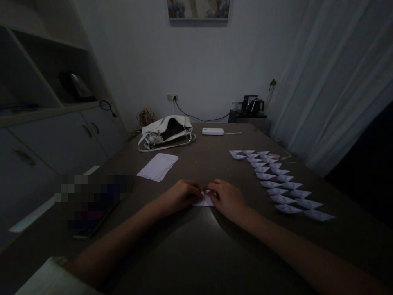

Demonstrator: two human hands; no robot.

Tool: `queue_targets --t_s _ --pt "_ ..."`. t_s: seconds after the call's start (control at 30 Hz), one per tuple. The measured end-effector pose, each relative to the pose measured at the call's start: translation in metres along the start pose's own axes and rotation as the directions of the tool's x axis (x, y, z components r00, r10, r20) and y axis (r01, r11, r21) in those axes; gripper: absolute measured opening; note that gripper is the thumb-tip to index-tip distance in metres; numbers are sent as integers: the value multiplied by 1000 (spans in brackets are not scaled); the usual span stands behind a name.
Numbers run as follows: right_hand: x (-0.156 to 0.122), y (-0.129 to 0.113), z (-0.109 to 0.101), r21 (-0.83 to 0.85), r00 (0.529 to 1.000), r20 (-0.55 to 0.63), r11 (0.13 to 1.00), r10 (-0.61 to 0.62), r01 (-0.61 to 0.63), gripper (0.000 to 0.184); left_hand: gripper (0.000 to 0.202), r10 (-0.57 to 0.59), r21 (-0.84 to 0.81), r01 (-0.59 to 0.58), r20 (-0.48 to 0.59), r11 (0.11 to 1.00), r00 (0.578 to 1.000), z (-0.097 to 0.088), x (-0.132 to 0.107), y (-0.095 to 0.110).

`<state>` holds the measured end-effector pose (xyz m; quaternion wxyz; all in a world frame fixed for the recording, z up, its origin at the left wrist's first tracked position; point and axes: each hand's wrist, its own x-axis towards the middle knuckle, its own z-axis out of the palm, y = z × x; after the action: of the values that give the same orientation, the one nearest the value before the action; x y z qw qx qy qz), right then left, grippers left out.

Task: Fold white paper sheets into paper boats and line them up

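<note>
A small folded sheet of white paper [205, 202] lies on the brown table in front of me, between my two hands. My left hand [182, 196] grips its left side, with thumb and fingers pinched together. On the right side, my right hand [227, 197] has its fingers curled onto the same paper. The fingers partly cover its upper edge, so the exact fold there is hidden. Over to the right stand several folded paper boats [276, 191] in two slanting rows. A loose stack of white paper sheets [158, 166] lies ahead and to the left.
A white handbag [167, 130] and a white power bank [213, 131] with a short cable sit at the table's far end. On the left, a pixelated flat object [98, 205] lies near the edge. Cabinets [61, 135] flank the left; a curtain [331, 82] hangs right.
</note>
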<state>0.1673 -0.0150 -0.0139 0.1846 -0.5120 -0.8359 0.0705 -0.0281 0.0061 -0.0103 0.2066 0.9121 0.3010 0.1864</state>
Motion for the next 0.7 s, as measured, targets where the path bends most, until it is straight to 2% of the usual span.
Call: queue_targets --t_s 0.7 --pt "0 -2 -1 -79 1000 1 997 -22 22 18 17 4 31 -5 26 1000 1000 1 0 2"
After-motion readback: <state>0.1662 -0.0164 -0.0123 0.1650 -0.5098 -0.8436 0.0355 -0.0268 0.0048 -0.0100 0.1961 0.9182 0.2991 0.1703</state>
